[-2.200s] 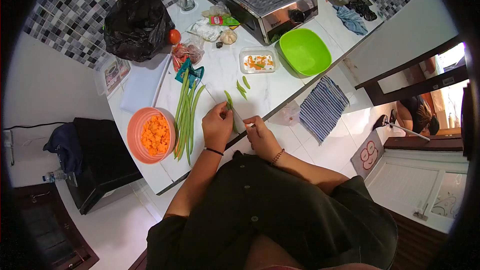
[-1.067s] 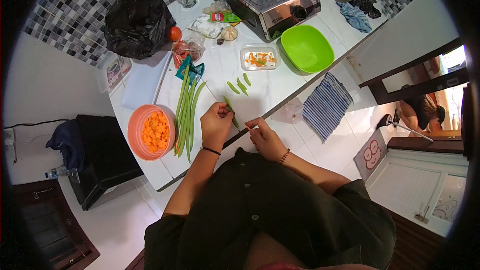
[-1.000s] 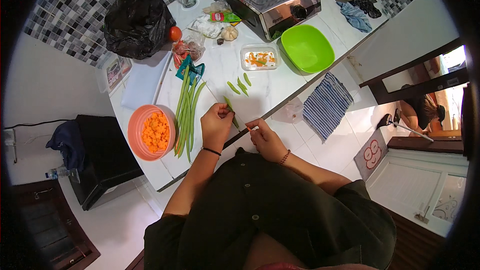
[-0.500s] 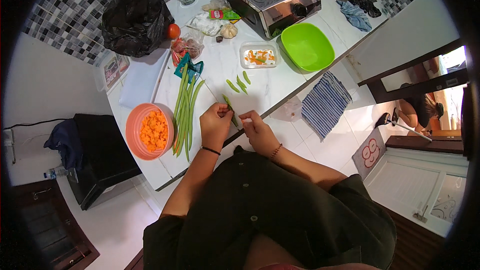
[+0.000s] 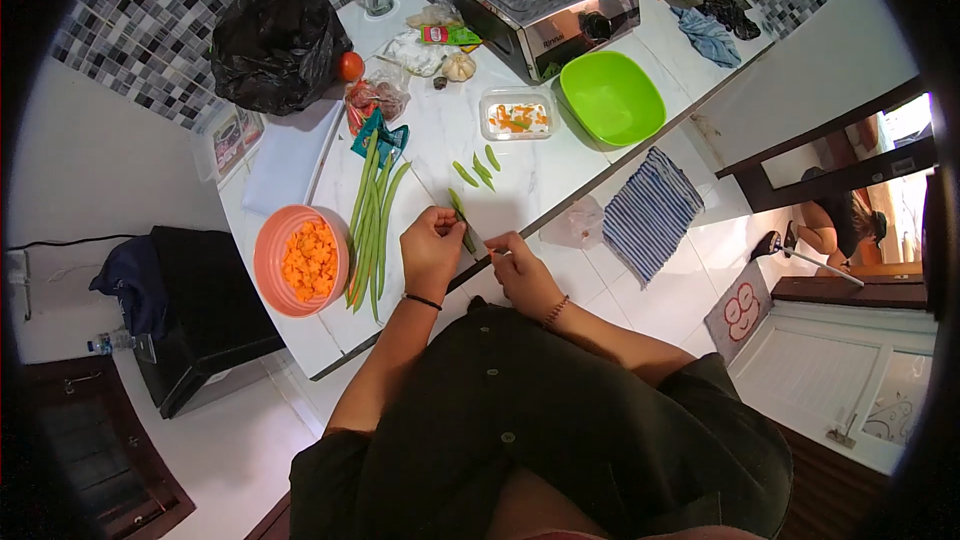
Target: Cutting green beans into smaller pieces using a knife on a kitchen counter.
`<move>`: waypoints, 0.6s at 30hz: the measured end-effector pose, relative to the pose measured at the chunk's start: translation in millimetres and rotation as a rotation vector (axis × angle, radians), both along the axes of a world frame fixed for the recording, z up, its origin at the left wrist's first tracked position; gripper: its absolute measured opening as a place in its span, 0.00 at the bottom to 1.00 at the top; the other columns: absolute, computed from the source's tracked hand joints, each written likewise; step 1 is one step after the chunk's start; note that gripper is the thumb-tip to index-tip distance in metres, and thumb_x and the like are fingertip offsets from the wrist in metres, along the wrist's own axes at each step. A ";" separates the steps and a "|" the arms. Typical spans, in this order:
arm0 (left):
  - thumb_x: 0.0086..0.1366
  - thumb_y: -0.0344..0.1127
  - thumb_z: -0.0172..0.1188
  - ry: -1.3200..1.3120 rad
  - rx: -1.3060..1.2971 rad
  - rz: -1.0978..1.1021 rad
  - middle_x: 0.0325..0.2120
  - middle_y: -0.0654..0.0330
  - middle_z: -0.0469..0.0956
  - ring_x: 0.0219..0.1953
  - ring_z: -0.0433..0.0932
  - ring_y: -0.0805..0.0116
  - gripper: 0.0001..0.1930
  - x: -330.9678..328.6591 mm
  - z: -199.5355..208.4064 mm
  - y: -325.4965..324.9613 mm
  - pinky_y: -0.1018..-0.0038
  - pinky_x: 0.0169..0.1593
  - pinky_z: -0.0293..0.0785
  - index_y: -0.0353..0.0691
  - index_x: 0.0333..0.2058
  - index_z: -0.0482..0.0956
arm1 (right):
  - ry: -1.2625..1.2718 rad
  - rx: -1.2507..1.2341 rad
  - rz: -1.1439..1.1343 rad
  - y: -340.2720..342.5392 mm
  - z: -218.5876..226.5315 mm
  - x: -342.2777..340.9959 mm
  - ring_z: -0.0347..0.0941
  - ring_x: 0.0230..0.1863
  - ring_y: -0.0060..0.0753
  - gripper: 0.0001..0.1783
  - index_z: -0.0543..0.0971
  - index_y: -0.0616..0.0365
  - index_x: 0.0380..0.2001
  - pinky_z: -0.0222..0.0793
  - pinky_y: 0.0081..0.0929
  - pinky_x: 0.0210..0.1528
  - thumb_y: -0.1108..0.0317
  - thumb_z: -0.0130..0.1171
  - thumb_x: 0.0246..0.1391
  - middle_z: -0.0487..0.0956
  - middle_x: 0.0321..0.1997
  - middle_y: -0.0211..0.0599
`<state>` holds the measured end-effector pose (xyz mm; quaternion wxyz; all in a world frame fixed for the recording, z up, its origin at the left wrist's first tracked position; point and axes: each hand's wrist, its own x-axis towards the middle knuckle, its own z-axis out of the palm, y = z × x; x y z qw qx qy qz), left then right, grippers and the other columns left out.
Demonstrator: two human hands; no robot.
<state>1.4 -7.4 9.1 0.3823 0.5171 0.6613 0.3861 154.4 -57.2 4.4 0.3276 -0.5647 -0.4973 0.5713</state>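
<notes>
My left hand (image 5: pixel 433 240) pinches a green bean (image 5: pixel 457 205) above the near edge of the counter. Close on its right, my right hand (image 5: pixel 524 275) is closed on what looks like a small knife (image 5: pixel 483 243); only a thin sliver of blade shows beside the bean. Beyond my hands lie several slanted pieces of cut bean (image 5: pixel 482 170). A bunch of whole long green beans (image 5: pixel 371 230) rests left of my left hand. Farther left stands a pink bowl (image 5: pixel 262 270) holding orange carrot pieces (image 5: pixel 310 260).
A clear plastic tub (image 5: pixel 517 134) with orange scraps sits beside a light green basin (image 5: pixel 612 98). Behind them is a gas stove (image 5: pixel 540 10). Garlic (image 5: pixel 459 67), a tomato (image 5: pixel 350 66) and a black plastic bag (image 5: pixel 275 40) lie at the back. Another person (image 5: pixel 830 225) is beyond the doorway.
My right hand has shifted slightly, its index finger drawing back and curling in. My left hand keeps its pinch on the bean. The view has shifted a little.
</notes>
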 end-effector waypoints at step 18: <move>0.52 0.29 0.63 0.090 0.023 -0.003 0.26 0.54 0.81 0.26 0.80 0.68 0.13 -3.7 4.1 14.3 0.76 0.33 0.75 0.31 0.36 0.80 | 0.242 -0.185 0.114 16.2 5.7 22.9 0.56 0.20 0.15 0.10 0.68 0.54 0.45 0.57 0.17 0.21 0.66 0.46 0.62 0.64 0.22 0.23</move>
